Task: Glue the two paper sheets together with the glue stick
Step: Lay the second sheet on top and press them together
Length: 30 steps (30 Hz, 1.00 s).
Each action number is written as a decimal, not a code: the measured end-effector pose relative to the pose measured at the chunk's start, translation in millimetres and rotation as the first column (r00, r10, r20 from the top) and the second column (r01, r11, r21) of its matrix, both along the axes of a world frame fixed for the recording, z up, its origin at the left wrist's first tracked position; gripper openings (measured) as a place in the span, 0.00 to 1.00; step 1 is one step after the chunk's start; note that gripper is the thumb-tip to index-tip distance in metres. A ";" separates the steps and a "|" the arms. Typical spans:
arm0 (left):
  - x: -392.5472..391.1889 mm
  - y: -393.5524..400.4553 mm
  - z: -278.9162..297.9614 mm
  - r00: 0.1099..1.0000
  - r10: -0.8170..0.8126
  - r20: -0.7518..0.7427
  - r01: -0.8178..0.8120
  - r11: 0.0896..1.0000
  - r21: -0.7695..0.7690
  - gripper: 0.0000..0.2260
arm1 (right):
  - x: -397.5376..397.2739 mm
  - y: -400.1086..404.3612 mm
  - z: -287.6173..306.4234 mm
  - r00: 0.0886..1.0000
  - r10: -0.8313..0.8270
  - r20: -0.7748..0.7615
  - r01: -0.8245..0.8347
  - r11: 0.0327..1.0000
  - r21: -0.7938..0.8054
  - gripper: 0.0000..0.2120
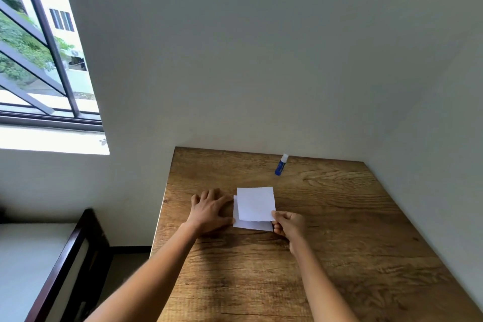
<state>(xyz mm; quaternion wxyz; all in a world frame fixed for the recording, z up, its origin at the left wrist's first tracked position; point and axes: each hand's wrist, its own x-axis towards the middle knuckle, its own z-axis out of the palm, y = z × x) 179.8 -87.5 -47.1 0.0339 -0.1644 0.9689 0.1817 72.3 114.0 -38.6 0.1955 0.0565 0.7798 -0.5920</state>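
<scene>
Top sheet [255, 203] lies skewed over the lower sheet [251, 225], mid-table, and the right hand [288, 223] pinches its near right corner. The left hand [210, 210] lies flat, fingers spread, at the lower sheet's left edge; whether it pins the paper, hard to say. Best bet here: keep that lower sheet anchored and square the edges before pressing. The glue stick [281, 164] lies capped at the far edge of the table [352, 230].

Lower paper sheet [251, 225] mostly covered by upper paper sheet [255, 203] — only left and near strips show. Glue stick [281, 165] label too small to read. Table [339, 243] near edge, both forearms cut off by frame bottom.
</scene>
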 end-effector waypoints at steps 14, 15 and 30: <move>-17.0 8.6 19.2 0.918 0.249 -0.308 -0.164 0.947 0.277 0.18 | -8.5 18.9 20.7 0.991 -0.073 -0.115 0.066 0.996 -0.063 0.08; -21.4 12.0 26.3 0.901 0.241 -0.361 -0.143 0.950 0.278 0.18 | -11.0 16.9 27.4 0.985 -0.035 -0.171 0.032 0.999 -0.020 0.09; -65.0 25.0 103.6 0.953 -0.117 -0.278 0.194 0.945 0.265 0.12 | -26.3 -30.5 110.1 0.741 0.551 -0.383 -0.447 0.831 0.331 0.07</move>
